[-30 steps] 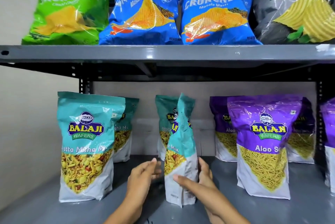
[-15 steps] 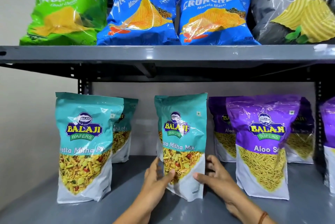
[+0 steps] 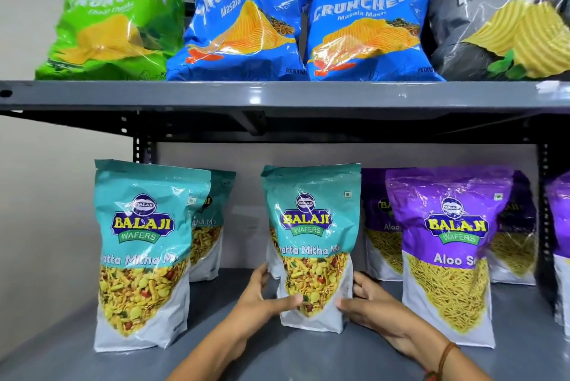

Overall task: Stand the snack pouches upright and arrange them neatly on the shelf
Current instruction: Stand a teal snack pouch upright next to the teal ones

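Turned from edge-on a second ago, the middle teal pouch [image 3: 311, 245] now faces fully forward and stands upright on the lower shelf [image 3: 308, 356], at about 6 o'clock in the view. Both hands have settled lower on it. The left hand [image 3: 262, 300] wraps its 9 o'clock side, thumb across the clear window; the right hand [image 3: 367, 306] presses its 3 o'clock side. Each grip is closed on this pouch near its base.

Risks, as I judge them: the pouch is tall, soft and heavy with mix low down, so if the gusset is not spread flat it may lean or topple forward on release. Letting go on one side first could twist it off square again. Pushing it back hard could knock the second teal pouch [image 3: 268, 226], which stands directly behind it, mostly hidden.

Around it: at 9 o'clock another teal pouch [image 3: 142, 257] stands at the front, with one more [image 3: 209, 226] behind that. At 3 o'clock a purple pouch [image 3: 447, 257] stands near the right hand, with further purple ones [image 3: 379, 226] behind and to the side. That neighbour leaves the right hand little room to withdraw sideways, so a careless pull could brush it. On the upper shelf [image 3: 277, 93], at 12 o'clock, chip bags [image 3: 243, 29] sit well clear of the work.
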Demonstrator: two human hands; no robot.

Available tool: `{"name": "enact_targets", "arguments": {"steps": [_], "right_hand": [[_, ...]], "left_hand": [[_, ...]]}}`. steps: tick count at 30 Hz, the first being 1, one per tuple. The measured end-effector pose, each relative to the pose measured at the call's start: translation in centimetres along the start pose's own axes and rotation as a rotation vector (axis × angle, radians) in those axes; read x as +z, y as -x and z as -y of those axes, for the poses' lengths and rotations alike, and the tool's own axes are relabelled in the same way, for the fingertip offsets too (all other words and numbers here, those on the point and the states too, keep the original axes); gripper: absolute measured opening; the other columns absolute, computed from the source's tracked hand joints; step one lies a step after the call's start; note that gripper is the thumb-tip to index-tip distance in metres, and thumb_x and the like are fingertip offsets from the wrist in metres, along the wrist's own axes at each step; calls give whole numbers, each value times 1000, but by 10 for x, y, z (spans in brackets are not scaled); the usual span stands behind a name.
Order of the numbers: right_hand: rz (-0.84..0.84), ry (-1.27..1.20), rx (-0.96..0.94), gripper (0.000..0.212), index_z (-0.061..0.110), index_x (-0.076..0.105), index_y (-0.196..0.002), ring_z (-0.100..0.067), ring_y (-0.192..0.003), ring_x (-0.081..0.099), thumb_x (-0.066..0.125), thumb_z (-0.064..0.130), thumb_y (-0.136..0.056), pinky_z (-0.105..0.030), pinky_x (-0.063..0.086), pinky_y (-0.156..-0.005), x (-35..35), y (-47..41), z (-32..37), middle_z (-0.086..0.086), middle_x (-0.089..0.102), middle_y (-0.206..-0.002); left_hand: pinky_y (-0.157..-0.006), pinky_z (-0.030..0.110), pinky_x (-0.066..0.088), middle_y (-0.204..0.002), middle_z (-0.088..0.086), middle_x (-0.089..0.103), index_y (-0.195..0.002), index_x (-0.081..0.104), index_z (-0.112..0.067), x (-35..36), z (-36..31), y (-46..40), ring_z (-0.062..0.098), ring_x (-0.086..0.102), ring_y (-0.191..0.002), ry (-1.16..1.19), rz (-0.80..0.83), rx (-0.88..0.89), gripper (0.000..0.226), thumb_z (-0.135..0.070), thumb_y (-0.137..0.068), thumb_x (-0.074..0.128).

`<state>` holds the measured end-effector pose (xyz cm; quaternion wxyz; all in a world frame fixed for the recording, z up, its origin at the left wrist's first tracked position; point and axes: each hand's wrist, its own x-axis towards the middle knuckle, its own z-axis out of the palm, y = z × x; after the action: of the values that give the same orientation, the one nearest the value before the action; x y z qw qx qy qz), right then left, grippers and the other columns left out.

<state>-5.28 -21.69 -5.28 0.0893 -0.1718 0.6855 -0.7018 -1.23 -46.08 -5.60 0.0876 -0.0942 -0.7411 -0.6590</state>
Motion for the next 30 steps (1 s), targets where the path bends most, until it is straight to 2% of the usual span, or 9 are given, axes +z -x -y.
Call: {"name": "enact_targets", "arguments": {"steps": [2,3,6,8,12,15,18,23,30], "right_hand": [[43,-23,-19,56,11,55,-131,-29,-124,62,71,-5,-80,-49,40,-114,0,-3,-2,-12,69,-129],[69,-42,-22,57,11,54,-132,-29,-125,61,70,-5,-80,-49,40,-115,0,-6,-3,-13,67,-131],[103,-26,-29,57,14,53,-133,-27,-125,61,67,-4,-81,-46,40,-114,1,-12,-2,-11,67,-133],[64,10,-47,63,14,55,-131,-23,-122,64,74,1,-73,-42,45,-111,1,-14,2,-8,69,-130],[24,12,-86,73,16,59,-125,-25,-118,66,85,8,-57,-44,48,-108,0,-16,5,-9,71,-125],[41,13,-93,77,15,57,-129,-25,-119,66,85,10,-57,-46,47,-109,5,-18,3,-8,71,-125],[60,-20,-81,78,18,56,-130,-25,-120,65,87,8,-60,-47,46,-110,4,-19,2,-8,70,-128],[86,-19,-70,95,12,55,-132,-27,-121,65,98,18,-47,-48,45,-111,4,-22,2,-11,70,-128],[84,-3,-45,78,11,56,-132,-28,-118,66,90,6,-62,-48,48,-107,8,-20,5,-12,69,-128]], "left_hand": [[-114,30,37,-151,-3,42,-152,25,-24,-7,1,-7,13,44,-138,-48,132,-46,123,-34,-50,95],[-108,27,44,-148,-3,49,-148,31,-24,-7,1,-8,9,52,-131,-56,166,-52,121,-34,-47,96],[-80,11,54,-125,-9,65,-137,43,-24,-3,4,-14,-2,65,-109,-18,165,-11,114,-36,-37,98],[-76,10,54,-120,-8,67,-135,45,-23,-2,6,-19,3,65,-110,3,132,6,118,-41,-32,98],[-91,21,54,-122,-3,68,-141,45,-18,-2,6,-23,11,65,-114,2,85,-12,123,-41,-32,98],[-103,33,51,-126,-1,67,-142,45,-19,-3,7,-23,13,65,-115,-16,46,-28,127,-42,-30,99],[-106,36,49,-128,-2,65,-140,45,-21,-4,6,-23,12,63,-118,-41,42,-25,123,-39,-32,100],[-105,38,50,-123,-6,70,-132,49,-27,0,-2,-25,12,66,-115,-68,79,-44,106,-30,-39,100],[-96,33,57,-113,-2,75,-123,57,-20,-6,-1,-24,12,72,-104,-72,44,-81,92,-22,-41,99]]}}
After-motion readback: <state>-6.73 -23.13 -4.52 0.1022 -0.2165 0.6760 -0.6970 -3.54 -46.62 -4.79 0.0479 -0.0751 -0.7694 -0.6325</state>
